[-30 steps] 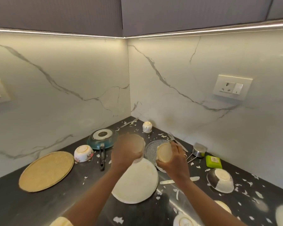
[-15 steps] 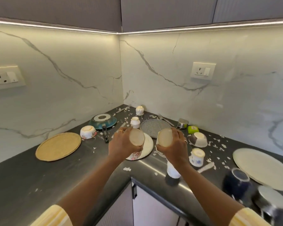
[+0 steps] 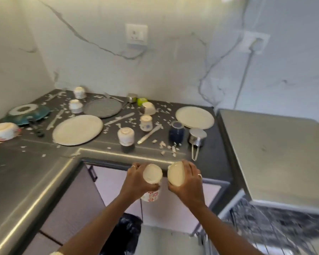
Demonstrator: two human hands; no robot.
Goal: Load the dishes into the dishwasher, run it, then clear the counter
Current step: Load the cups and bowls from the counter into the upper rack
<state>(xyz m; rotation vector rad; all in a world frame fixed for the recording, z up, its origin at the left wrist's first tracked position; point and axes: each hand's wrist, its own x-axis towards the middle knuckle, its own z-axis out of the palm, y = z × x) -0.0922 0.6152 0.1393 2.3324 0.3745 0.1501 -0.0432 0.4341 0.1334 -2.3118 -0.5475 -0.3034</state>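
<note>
Head-camera view down onto a dark, L-shaped tabletop (image 3: pixel 26 173) strewn with white scraps.

At 6 o'clock, two bare forearms reaching forward, out past the tabletop's front edge and above pale cupboard doors. Left hand (image 3: pixel 136 181) with fingers curled round a flowered cup (image 3: pixel 152 176), white with red blooms. Right hand (image 3: pixel 188 183) with fingers wrapped round a plain cream cup (image 3: pixel 176 174). Both cups tipped with a pale round end toward the camera, just beside each other, not touching. One cup per hand, likely to halve the trips, and held off the tabletop for carrying, not for setting down.

At 4 o'clock, a wire rack (image 3: pixel 265 223), badly blurred, probably the dishwasher's pulled-out basket beneath a steel-topped unit (image 3: pixel 274 153). Likely destination for both cups.

From 10 to 1 o'clock, plenty left to load:
- a large cream plate (image 3: pixel 77 129) with a grey plate (image 3: pixel 102 108) behind it
- a second cream plate (image 3: pixel 194 117) at 1 o'clock
- several small cups (image 3: pixel 126 136) standing mouth down
- a dark blue cup (image 3: pixel 176 131)
- a steel saucepan (image 3: pixel 197 138), handle pointing at the front edge
- a teal pan (image 3: pixel 28 113) at 10 o'clock

Early in the loading, by the look of it, with running the machine and clearing the tabletop not yet begun.
</note>
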